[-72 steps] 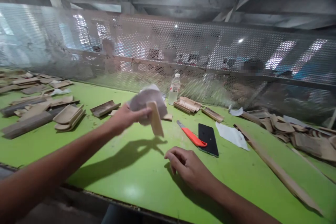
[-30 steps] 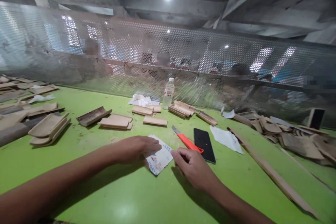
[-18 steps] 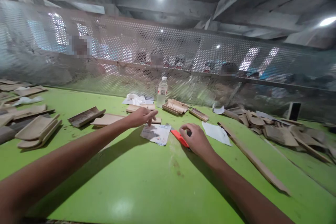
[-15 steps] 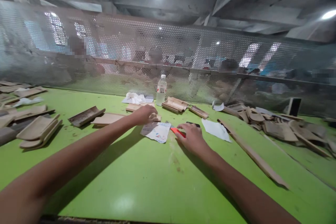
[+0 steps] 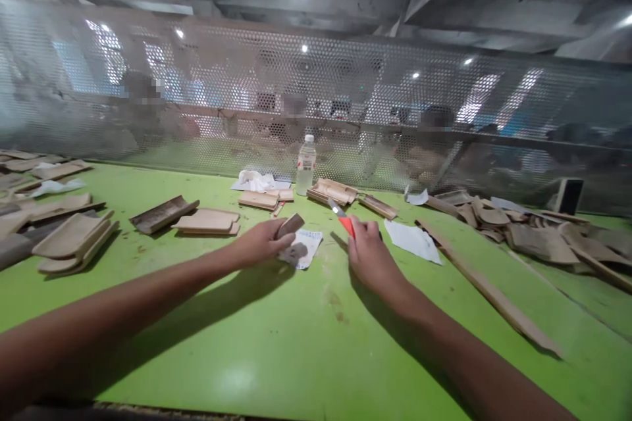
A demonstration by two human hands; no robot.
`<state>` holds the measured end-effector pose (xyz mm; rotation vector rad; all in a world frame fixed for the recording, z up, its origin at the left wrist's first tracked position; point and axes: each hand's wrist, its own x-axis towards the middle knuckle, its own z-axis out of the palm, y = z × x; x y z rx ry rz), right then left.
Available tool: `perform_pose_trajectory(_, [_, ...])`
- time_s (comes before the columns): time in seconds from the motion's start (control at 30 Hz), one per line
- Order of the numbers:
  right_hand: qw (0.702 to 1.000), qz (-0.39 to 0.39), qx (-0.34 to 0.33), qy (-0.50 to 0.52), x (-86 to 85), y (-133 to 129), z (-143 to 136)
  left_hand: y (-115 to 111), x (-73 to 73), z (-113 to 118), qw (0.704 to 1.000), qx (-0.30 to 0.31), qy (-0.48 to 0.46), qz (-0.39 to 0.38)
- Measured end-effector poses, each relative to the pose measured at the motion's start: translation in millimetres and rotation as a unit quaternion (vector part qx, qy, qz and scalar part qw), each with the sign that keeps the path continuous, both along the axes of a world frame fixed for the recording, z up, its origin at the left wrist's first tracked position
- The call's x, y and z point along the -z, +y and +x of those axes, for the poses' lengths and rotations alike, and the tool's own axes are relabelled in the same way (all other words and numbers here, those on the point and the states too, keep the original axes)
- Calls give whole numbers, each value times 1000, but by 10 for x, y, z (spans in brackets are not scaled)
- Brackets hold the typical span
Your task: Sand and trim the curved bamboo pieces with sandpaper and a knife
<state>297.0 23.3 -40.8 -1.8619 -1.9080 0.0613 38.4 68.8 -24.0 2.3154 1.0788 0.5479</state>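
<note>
Knife (image 5: 347, 226): just right of centre in the frame, raised off the green desk (image 5: 276, 355), its blade (image 5: 337, 208) pointing to the upper left.
Right hand (image 5: 371, 251): fingers and thumb wrapped round the knife's orange-red handle; I grip nothing else that I can see.
Left hand (image 5: 266, 242): thumb and fingers pinched together on a short wood piece, near the middle of the frame.
Wood piece (image 5: 292, 225): brownish, one end jutting past my fingers to the upper right; the rest is hidden in my grip.
Printed paper (image 5: 307, 248): between my two hands, on the desk, blue print on it, partly behind my left hand and shaded by it.
White sheet (image 5: 413, 241): flat, just right of my right hand.
Long strip (image 5: 486, 286): slanting from beside that sheet towards the lower right of the frame.
Bottle (image 5: 306, 168): upright with a white cap, above the centre, in front of the mesh screen (image 5: 222, 89).
Curved pieces (image 5: 333, 191): stacked just right of the bottle's foot.
Pale slats (image 5: 210, 221): lying left of centre, beyond my left forearm.
Heap (image 5: 533, 240): wooden offcuts, at the right of the frame.
</note>
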Motion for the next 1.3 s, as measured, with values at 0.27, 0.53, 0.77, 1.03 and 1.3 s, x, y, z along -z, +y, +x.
perform_pose_trajectory(0.27, [984, -26, -86, 154, -51, -303, -327, -414, 263, 194, 832, 7, -356, -425])
perform_pose_trajectory(0.53, [960, -118, -152, 202, -122, -455, -287, -439, 221, 188, 819, 28, -373, -436])
perform_pose_trajectory(0.77, [958, -125, -152, 211, -113, -419, -279, -495, 249, 203, 804, 12, -425, -416])
perform_pose_trajectory(1.03, [980, -43, -163, 105, -182, -308, -200, -313, 188, 360, 813, 13, -382, -439])
perform_pose_trajectory(1.3, [976, -51, -209, -10, -119, -262, -189, -465, 135, 474, 872, 18, -343, -350])
